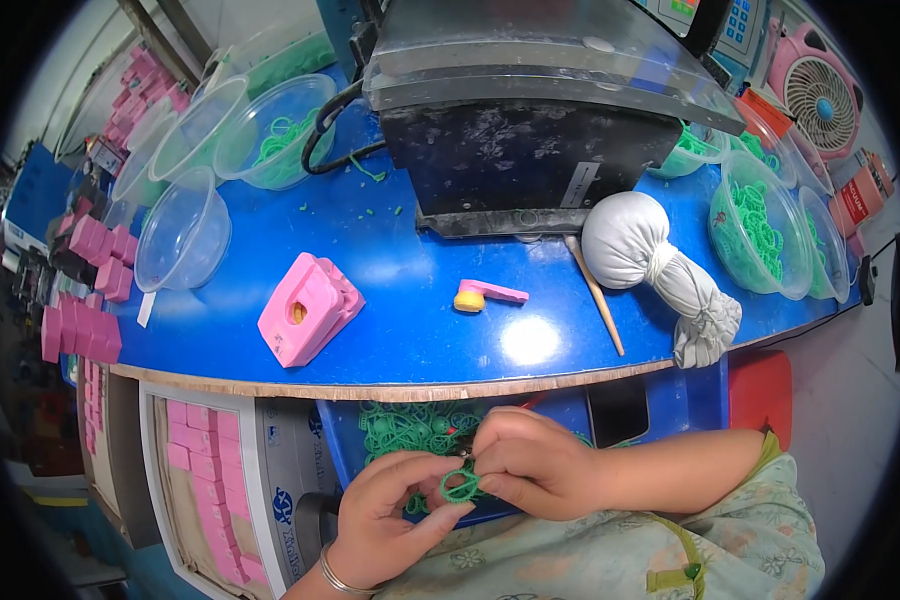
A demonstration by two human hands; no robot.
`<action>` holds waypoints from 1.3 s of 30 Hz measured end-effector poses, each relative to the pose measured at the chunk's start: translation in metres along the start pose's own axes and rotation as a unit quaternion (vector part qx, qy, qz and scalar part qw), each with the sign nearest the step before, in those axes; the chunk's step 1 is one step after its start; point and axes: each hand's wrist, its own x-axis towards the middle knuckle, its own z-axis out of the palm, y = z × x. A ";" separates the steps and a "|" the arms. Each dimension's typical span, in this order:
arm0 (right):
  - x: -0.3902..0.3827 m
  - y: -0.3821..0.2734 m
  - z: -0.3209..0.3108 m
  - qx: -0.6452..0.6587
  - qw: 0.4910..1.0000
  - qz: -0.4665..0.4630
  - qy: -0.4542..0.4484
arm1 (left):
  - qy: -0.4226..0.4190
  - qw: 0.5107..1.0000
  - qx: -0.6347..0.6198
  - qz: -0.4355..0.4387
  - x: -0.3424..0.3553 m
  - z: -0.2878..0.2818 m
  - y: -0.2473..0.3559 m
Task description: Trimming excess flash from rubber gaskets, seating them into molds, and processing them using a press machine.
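Observation:
Close to my lap, my left hand (395,515) pinches a small green ring-shaped piece (460,487) between thumb and fingers. A bangle circles the left wrist. My right hand (535,465) is closed and meets the left at the piece, its thumb beside the ring. Between the hands shows the dark metal tip (462,449) of a small tool, mostly hidden by the right fingers. A bit of red shows just behind that hand; I cannot tell whether it belongs to the tool. Below the hands and table edge sits a blue tray (345,440) with a heap of similar green pieces (410,425).
On the blue table (400,340) lie a pink block mould (310,310), a small pink-handled yellow piece (470,300), a wooden stick (598,300) and a tied white cloth pouch (625,240). A black machine (530,150) stands behind. Clear bowls (182,235) flank it, several holding green pieces.

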 end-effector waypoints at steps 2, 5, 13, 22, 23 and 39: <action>0.000 -0.001 0.000 -0.029 1.000 -0.006 0.002 | 0.000 0.999 0.049 -0.005 0.003 -0.001 0.007; 0.000 -0.002 0.000 -0.106 0.994 -0.024 -0.009 | 0.011 0.991 0.134 0.007 0.003 -0.005 0.006; 0.002 -0.002 0.003 -0.210 0.974 -0.086 0.012 | 0.057 0.931 0.339 0.123 0.009 0.005 0.019; 0.002 -0.001 0.002 -0.231 0.969 -0.092 0.007 | 0.043 0.935 0.331 0.123 0.009 0.001 0.017; 0.001 -0.001 0.002 -0.238 0.967 -0.092 0.011 | 0.045 0.933 0.338 0.111 0.008 0.002 0.018; -0.015 -0.085 -0.108 -0.570 0.722 -0.172 0.353 | -0.543 0.761 -0.335 0.120 0.035 0.021 0.103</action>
